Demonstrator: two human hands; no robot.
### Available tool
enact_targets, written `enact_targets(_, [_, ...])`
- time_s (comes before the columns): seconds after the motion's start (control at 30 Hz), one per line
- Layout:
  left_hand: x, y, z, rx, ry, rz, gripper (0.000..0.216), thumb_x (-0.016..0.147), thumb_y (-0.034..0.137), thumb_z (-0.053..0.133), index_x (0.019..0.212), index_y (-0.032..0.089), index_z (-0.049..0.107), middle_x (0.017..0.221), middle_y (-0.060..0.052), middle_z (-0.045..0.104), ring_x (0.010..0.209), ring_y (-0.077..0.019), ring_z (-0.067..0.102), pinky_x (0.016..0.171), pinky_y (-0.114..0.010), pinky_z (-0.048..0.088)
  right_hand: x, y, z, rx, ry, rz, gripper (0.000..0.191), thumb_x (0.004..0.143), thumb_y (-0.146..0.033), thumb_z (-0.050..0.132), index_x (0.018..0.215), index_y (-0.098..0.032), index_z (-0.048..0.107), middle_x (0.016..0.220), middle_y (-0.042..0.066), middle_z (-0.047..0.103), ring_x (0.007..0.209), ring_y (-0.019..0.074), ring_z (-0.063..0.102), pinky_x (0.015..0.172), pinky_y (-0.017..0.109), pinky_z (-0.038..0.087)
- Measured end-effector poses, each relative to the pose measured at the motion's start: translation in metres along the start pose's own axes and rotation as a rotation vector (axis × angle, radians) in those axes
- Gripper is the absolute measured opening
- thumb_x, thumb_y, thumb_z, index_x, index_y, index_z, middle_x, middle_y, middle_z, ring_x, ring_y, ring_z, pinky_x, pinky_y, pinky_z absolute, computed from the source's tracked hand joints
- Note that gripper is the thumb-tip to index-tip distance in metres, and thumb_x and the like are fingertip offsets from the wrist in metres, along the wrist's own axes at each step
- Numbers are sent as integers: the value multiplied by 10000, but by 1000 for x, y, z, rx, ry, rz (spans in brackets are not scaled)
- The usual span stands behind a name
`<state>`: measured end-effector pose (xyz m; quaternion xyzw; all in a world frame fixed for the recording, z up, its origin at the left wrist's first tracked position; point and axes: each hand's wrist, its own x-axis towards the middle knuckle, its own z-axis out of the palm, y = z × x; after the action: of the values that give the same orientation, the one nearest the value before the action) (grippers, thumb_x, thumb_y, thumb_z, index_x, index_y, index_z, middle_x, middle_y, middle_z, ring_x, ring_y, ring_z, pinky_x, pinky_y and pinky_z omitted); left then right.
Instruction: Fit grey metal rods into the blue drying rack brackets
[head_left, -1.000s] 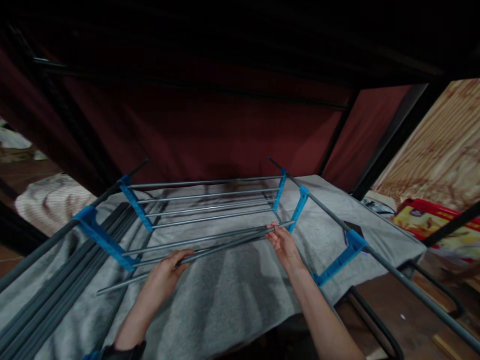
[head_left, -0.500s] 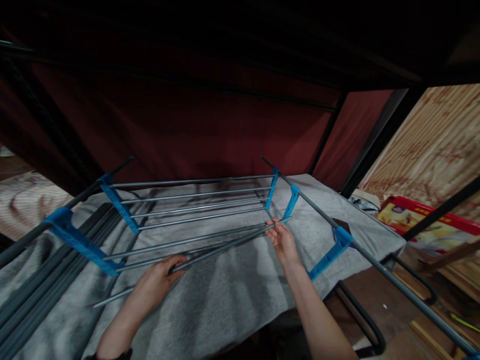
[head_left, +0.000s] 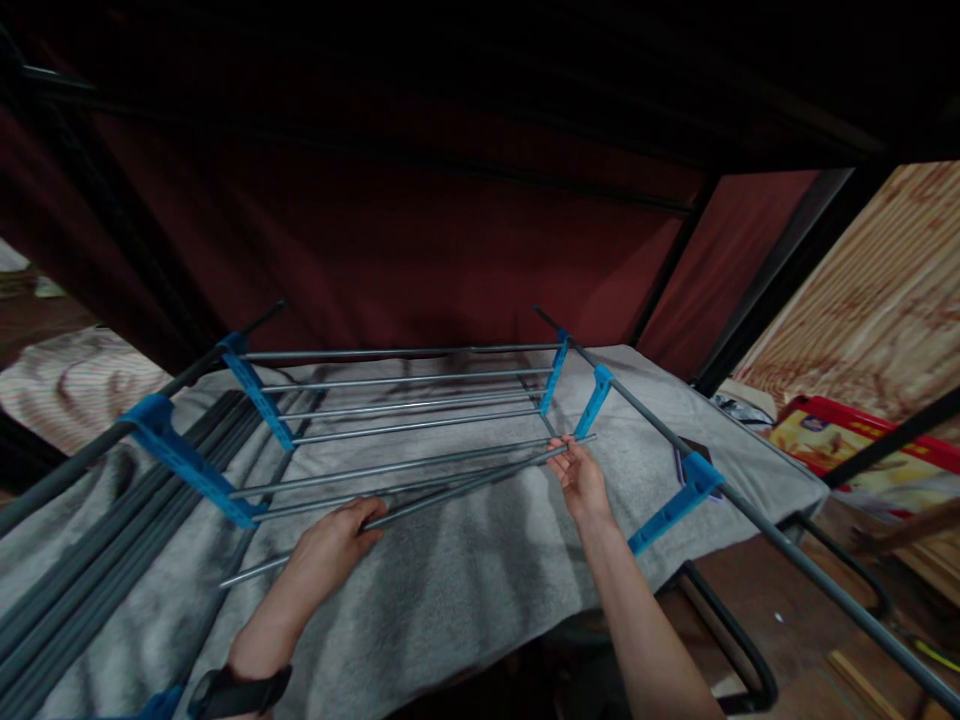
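Note:
A loose grey metal tube [head_left: 465, 488] slants across the front of a rack frame, held between both hands. My left hand [head_left: 337, 540] is wrapped round it left of centre; the tube's left end sticks out past the wrist. Near its far right end, my right hand [head_left: 579, 478] pinches it with the fingertips. Beside it, further tubes [head_left: 360, 474] run from the left blue bracket [head_left: 199, 465] toward my right hand. Another blue bracket [head_left: 594, 402] stands just behind my right fingers. Farther back, several crossbars [head_left: 420, 379] join two more blue brackets.
A grey blanket [head_left: 480, 590] covers the surface. Several grey tubes [head_left: 127, 520] lie bundled at left. A long pole [head_left: 795, 550] with a blue bracket [head_left: 679, 500] runs along the right, near a dark flat object [head_left: 694, 455]. A red and yellow box [head_left: 862, 440] stands beyond.
The view has shifted slightly, so the rack and hands sit a little to the right and more of my left wrist shows. Both hands keep their hold on the tube.

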<state>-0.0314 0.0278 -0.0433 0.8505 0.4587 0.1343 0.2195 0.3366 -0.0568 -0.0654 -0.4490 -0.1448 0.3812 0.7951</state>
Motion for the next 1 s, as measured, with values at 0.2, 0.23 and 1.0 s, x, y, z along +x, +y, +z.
enact_targets(0.2, [-1, 5, -1, -29, 7, 21, 238, 775, 287, 525, 959, 247, 671, 1037, -50, 700, 984, -239, 636, 869, -339, 465, 1, 0, -3, 14, 2, 4, 184, 741, -316, 676, 891, -243, 600, 886, 13, 710, 831, 142, 661, 749, 291, 552])
enact_targets(0.23, [-1, 6, -2, -36, 3, 26, 235, 781, 294, 523, 956, 248, 673, 1031, -49, 699, 983, -238, 635, 867, -337, 465, 1, 0, -3, 31, 5, 11, 185, 738, -302, 676, 895, -243, 597, 886, 11, 710, 826, 139, 661, 747, 288, 551])
enact_targets(1.0, [3, -9, 5, -51, -41, 16, 250, 803, 343, 486, 969, 234, 638, 993, -49, 713, 944, -233, 655, 843, -309, 476, 12, -11, -9, 197, 141, 9, 200, 891, -327, 481, 889, -182, 618, 809, 34, 712, 734, 123, 672, 672, 240, 548])
